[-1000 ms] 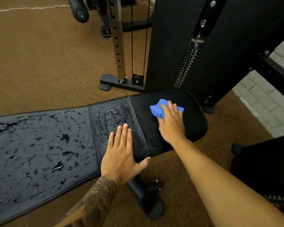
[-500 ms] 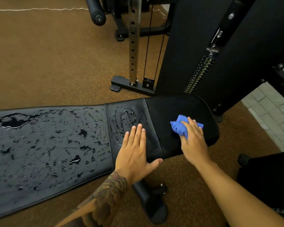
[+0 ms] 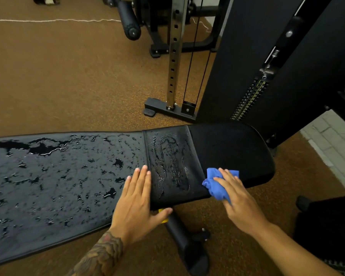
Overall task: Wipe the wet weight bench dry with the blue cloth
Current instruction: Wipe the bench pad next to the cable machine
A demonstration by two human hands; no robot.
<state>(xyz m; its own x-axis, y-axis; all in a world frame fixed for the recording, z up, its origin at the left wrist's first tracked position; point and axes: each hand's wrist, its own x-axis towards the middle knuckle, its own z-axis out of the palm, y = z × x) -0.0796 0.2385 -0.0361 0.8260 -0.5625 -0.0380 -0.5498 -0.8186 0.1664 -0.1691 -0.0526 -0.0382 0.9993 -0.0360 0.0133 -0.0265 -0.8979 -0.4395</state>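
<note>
Black weight bench (image 3: 48, 186) lies flat; long pad wet, end pad dry. Crumpled blue cloth (image 3: 213, 184) sits at the bench's near edge.

Even indoor light, moderately bright, warm on the brown floor (image 3: 58, 76); thin white glints rim the water (image 3: 43, 149) pooled on the weight bench (image 3: 227, 150); soft shadow beneath the left hand (image 3: 135, 204); black weight-stack housing (image 3: 245, 56) loses detail to darkness; right hand (image 3: 241, 204) faintly smeared at the edges; wide-angle bowing toward frame borders; corners softer.

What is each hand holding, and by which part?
The right hand presses the bunched blue cloth from above; left hand rests flat on the weight bench, holding nothing.
</note>
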